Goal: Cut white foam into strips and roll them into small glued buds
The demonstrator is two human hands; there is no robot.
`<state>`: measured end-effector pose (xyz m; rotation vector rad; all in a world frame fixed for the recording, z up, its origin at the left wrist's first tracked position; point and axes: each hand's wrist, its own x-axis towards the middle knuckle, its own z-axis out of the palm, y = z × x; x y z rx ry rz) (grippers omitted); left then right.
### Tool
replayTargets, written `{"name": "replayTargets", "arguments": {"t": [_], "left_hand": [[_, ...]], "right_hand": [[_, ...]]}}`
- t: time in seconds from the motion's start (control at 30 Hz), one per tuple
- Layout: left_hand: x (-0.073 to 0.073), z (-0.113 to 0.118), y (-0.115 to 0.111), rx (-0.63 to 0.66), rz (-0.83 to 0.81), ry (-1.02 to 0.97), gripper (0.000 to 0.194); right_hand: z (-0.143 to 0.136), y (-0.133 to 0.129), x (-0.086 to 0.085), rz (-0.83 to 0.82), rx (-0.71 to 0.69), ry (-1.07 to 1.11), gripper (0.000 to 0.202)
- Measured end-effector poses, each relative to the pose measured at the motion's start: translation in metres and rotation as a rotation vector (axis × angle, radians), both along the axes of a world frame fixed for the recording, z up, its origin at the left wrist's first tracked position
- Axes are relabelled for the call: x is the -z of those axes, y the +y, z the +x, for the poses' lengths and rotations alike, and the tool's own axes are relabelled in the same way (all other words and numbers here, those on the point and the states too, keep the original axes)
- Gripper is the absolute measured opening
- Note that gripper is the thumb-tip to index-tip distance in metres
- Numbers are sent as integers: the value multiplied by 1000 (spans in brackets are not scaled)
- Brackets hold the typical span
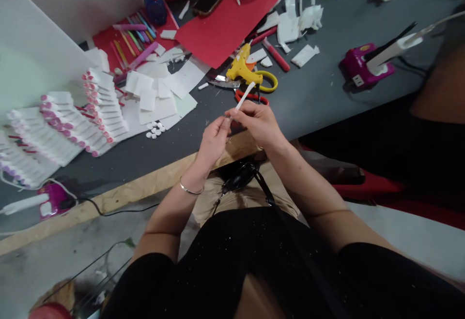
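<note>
Close together over the table's front edge, both hands are closed at the fingertips. A narrow white strip (246, 95) juts up and to the right from between the fingers of my right hand (264, 124). At the strip's lower end, my left hand (213, 141) pinches with thumb and forefinger; its tip is hidden by the fingers. Just beyond the hands lie a yellow glue gun (244, 68), scissors with a yellow handle (269, 81) and a red-handled tool (241, 97). Small white round pieces (155, 129) are scattered left of my left hand.
Rows of white strips with pink tips (103, 103) lie at the left. Red sheet (228, 23), markers (136, 38), and white scraps (290, 21) cover the back. Purple power adapters (366, 67) with plugs and cables sit at both sides. Another person's arm (441, 89) is at the right.
</note>
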<state>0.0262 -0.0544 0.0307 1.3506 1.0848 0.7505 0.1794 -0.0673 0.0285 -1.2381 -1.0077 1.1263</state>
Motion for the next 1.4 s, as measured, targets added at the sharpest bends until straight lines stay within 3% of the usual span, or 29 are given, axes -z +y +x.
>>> {"name": "replayTargets", "arguments": {"t": [0.1, 0.2, 0.37, 0.5, 0.73, 0.97, 1.03, 1.13, 1.23, 1.4], "left_hand": [[0, -3, -3, 98, -86, -32, 47], [-1, -3, -8, 123, -62, -20, 53], [-2, 3, -9, 28, 36, 11, 51], [2, 8, -7, 0, 67, -5, 48], [-1, 5, -10, 98, 61, 66, 51], [-10, -2, -20, 135, -5, 24, 51], [-12, -9, -22, 74, 108, 59, 46], [-12, -18, -20, -42, 446, 113, 28], [-9, -23, -13, 5, 727, 208, 19], [-4, -29, -4, 106, 905, 325, 20]], "right_hand": [[6, 2, 2, -33, 81, 30, 41], [11, 6, 3, -9, 125, 60, 48], [7, 4, -3, -74, 23, 136, 61], [4, 1, -7, -79, -98, 139, 58], [11, 5, 1, -55, 6, 23, 47], [14, 9, 3, -79, -11, 86, 55], [16, 11, 4, -91, -8, 121, 58], [16, 12, 1, -118, -45, 183, 60], [12, 10, -4, -142, -102, 232, 58], [9, 8, -7, -189, -157, 243, 54]]}}
